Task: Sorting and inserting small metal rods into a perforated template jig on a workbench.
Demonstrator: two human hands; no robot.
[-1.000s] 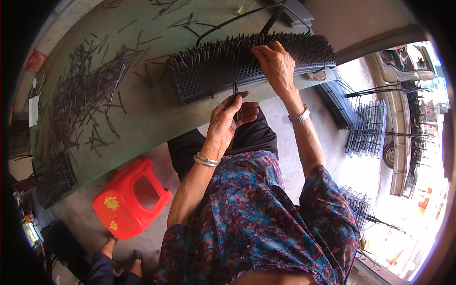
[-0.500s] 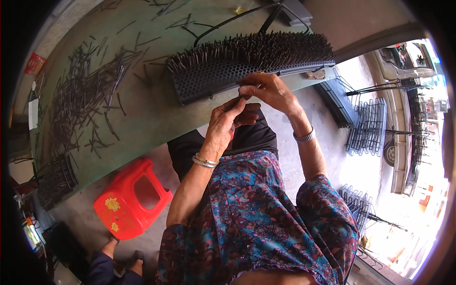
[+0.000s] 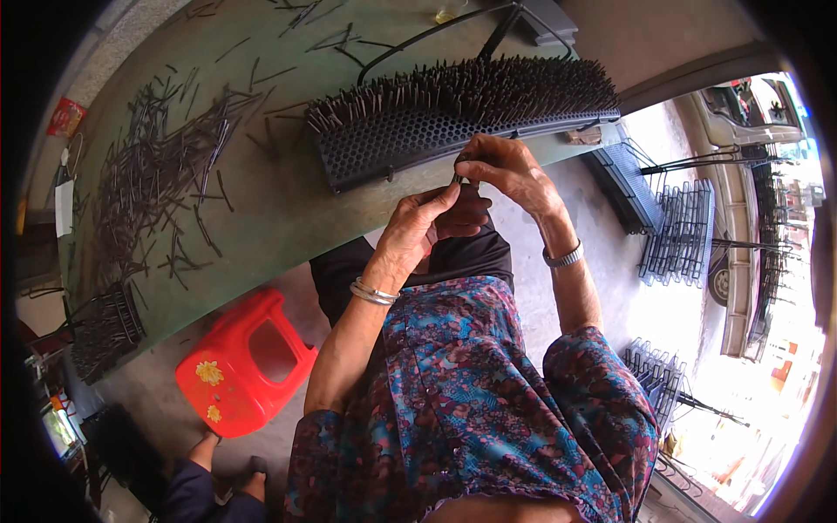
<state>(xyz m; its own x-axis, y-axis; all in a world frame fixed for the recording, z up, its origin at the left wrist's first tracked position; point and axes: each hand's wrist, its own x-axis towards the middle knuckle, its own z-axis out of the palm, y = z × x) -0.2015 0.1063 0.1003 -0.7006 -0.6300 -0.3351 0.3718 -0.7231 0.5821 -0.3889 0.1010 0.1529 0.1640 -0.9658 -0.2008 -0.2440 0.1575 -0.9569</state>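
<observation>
My left hand (image 3: 417,228) and my right hand (image 3: 510,174) meet just off the table's near edge. Thumb and fingers of both are pinched together around a small dark piece (image 3: 458,178), mostly covered by the fingertips. Right behind them lies a long black perforated panel (image 3: 375,155) with round holes. Thin dark sticks (image 3: 471,91) stand upright in dense rows over its far part, while the nearer holes are bare. A bent black metal frame (image 3: 436,33) rises behind the panel.
Loose dark sticks (image 3: 166,166) lie heaped on the green table (image 3: 288,205). A bristled black panel (image 3: 105,336) sits at its left corner. Nearby are a red plastic stool (image 3: 235,383), another person's legs (image 3: 205,488), and blue-grey racks (image 3: 680,231) on the right.
Both hands have shifted slightly to the right, still pinched together at the fingertips. The panel and sticks stay as they were.
</observation>
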